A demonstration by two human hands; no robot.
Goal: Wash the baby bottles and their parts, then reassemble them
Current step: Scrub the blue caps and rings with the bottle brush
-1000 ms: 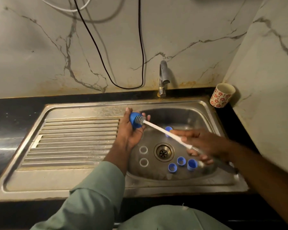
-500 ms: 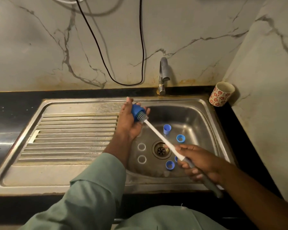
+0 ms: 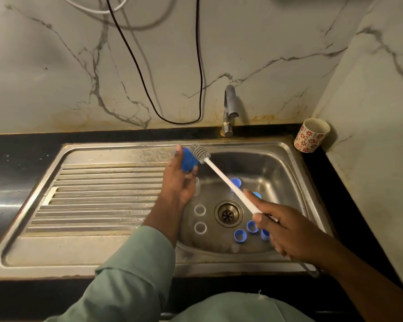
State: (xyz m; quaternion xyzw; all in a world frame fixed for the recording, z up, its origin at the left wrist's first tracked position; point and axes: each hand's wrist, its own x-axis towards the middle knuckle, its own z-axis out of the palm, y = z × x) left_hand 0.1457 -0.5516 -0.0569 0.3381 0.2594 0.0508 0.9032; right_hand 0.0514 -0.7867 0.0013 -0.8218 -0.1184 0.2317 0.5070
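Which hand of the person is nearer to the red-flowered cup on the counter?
Right. The right hand holds the brush handle over the basin, below-left of the cup; the left hand grips a blue part much farther left.

Veined marble walls [image 3: 242, 43] meet a black countertop [image 3: 21, 145] in dim, warm light

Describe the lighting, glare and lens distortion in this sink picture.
Head view: dim, warm light; glare on the draining board; wide-angle bending curves the sink rim and wall corner; the brush and hands stay fairly sharp.
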